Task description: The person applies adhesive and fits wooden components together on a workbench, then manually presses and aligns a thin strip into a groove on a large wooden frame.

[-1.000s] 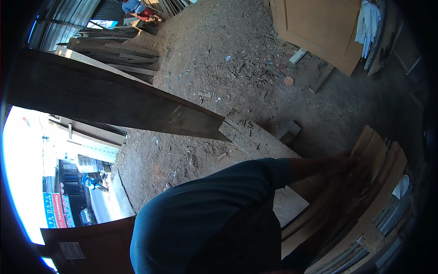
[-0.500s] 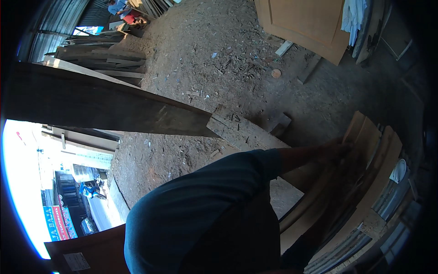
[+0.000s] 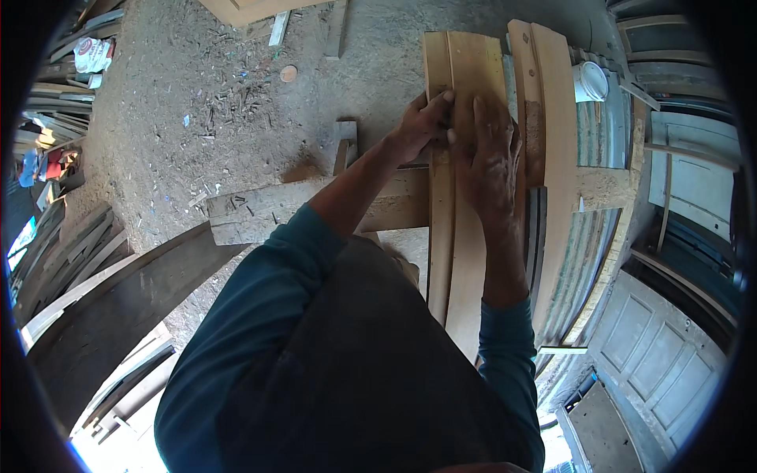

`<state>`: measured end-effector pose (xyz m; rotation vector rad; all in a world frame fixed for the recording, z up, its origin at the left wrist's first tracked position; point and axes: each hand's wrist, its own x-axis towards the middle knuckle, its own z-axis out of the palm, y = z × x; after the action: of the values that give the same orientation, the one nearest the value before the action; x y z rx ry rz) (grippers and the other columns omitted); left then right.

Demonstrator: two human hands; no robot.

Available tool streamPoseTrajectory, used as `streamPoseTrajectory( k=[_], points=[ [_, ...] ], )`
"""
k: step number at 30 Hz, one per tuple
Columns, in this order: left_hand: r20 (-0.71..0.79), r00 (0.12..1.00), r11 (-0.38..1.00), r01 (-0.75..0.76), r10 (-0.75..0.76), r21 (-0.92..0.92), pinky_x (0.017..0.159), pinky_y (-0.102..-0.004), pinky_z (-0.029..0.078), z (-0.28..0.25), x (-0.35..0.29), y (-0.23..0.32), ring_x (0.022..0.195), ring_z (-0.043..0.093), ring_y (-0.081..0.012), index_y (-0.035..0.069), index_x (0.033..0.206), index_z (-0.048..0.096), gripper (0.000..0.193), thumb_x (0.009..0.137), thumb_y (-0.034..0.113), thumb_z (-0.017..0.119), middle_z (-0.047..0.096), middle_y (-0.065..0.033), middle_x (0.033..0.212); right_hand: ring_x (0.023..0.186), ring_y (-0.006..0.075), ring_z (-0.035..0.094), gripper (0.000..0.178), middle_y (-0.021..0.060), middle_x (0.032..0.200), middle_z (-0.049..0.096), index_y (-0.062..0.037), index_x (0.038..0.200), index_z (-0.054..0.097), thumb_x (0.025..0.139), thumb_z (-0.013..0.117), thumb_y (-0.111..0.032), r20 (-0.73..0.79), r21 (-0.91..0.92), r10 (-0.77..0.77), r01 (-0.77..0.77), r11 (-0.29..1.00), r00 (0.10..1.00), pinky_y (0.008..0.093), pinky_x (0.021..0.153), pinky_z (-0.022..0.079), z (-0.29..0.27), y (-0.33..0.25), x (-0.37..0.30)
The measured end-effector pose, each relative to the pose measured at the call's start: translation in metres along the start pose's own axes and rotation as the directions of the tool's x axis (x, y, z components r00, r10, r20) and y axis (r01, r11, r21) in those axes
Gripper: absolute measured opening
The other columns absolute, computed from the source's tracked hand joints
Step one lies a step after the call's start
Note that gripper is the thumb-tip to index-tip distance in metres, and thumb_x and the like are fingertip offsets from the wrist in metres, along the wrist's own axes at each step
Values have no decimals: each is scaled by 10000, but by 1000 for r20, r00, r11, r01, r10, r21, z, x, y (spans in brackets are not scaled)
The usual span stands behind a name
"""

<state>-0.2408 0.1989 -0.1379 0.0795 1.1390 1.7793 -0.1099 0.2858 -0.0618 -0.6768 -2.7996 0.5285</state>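
A long light-brown wooden board with a stepped left edge runs away from me, resting across a rough timber beam. My left hand grips the board's left edge, its thumb on the upper face. On top of the same board lies my right hand, with its fingers stretched forward and flat; its palm hides part of the wood. Just right of it, a second pale board with a darker inner edge lies nearly parallel.
A white bucket stands beyond the boards, near stacked corrugated strips. At the right leans a white panelled door. A dark wide plank slants at the lower left. Wood scraps and a round disc lie on the dirt floor.
My view has swung to the right, so the boards now sit near the middle. Both hands show clearly on the board, where before they were in shadow.
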Motion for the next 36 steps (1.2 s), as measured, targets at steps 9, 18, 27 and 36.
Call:
streamPoseTrajectory(
  k=[9, 18, 27, 36],
  points=[
    [5, 1000, 1000, 4, -4, -14, 883, -349, 592, 3, -10, 8, 1098, 650, -194, 10, 1400, 507, 623, 1012, 478, 640, 643, -104, 1217, 1395, 472, 394, 628, 266, 1526, 358, -84, 1479, 527, 962, 699, -396, -62, 216, 46, -32, 976, 997, 565, 1139, 390, 8, 9, 6],
    [47, 999, 1000, -26, 26, 0, 892, -354, 586, -3, -3, 2, 1107, 649, -194, 17, 1386, 521, 586, 1022, 463, 630, 642, -117, 1265, 1391, 470, 427, 590, 267, 1525, 394, -46, 1455, 537, 971, 689, -346, -56, 74, -27, 31, 997, 998, 542, 1140, 409, -1, 2, 3],
    [31, 999, 1000, -17, 17, -6, 924, -351, 571, 1, -5, 7, 1112, 644, -187, 7, 1382, 534, 609, 1011, 476, 647, 644, -109, 1250, 1434, 419, 443, 443, 237, 1572, 406, -42, 1484, 519, 1048, 478, -112, 47, 163, -143, 133, 978, 989, 479, 1169, 399, -16, 30, -1],
    [46, 998, 997, -53, 51, 47, 929, -357, 560, -1, -3, 3, 1101, 636, -181, 20, 1391, 532, 625, 1012, 507, 625, 642, -96, 1239, 1422, 471, 429, 474, 288, 1555, 395, -54, 1488, 509, 1020, 521, -127, 22, 216, -135, 127, 968, 991, 522, 1158, 388, -21, 33, -12]
  ],
)
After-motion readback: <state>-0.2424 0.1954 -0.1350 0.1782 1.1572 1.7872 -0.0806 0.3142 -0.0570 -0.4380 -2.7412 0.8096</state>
